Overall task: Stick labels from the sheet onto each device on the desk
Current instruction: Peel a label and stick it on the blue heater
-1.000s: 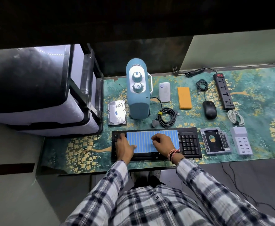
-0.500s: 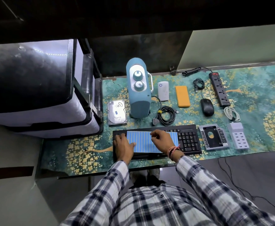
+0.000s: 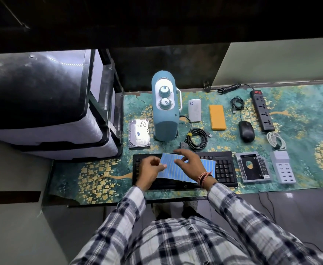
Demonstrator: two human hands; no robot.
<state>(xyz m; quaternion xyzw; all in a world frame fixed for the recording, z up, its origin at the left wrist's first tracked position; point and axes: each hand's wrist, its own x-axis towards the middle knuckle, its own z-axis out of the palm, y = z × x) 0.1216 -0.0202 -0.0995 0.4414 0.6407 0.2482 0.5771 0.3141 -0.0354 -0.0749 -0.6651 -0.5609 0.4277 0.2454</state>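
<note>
The blue striped label sheet [image 3: 173, 170] is tilted up off the black keyboard [image 3: 223, 169]. My left hand [image 3: 149, 170] pinches its left edge. My right hand [image 3: 190, 161] pinches the sheet near its top, thumb on the blue face. Behind the keyboard lie a hard drive [image 3: 139, 139] carrying a small blue label, a teal two-knob appliance [image 3: 164, 119], a white box [image 3: 194, 110], an orange power bank [image 3: 217, 117], a mouse [image 3: 246, 131] and a power strip [image 3: 262, 111]. A drive caddy [image 3: 252, 167] and a grey USB hub [image 3: 282, 167] sit to the right.
A coiled black cable [image 3: 197, 139] lies just behind my right hand, and a white cable [image 3: 275, 140] behind the hub. Stacked dark-and-white cases [image 3: 42, 104] stand at the left. The patterned green mat [image 3: 99, 175] ends at the desk's front edge.
The sheet lay flat on the keyboard under both hands; now its left side is raised and tilted. My left hand has curled onto its edge and my right has moved to the top.
</note>
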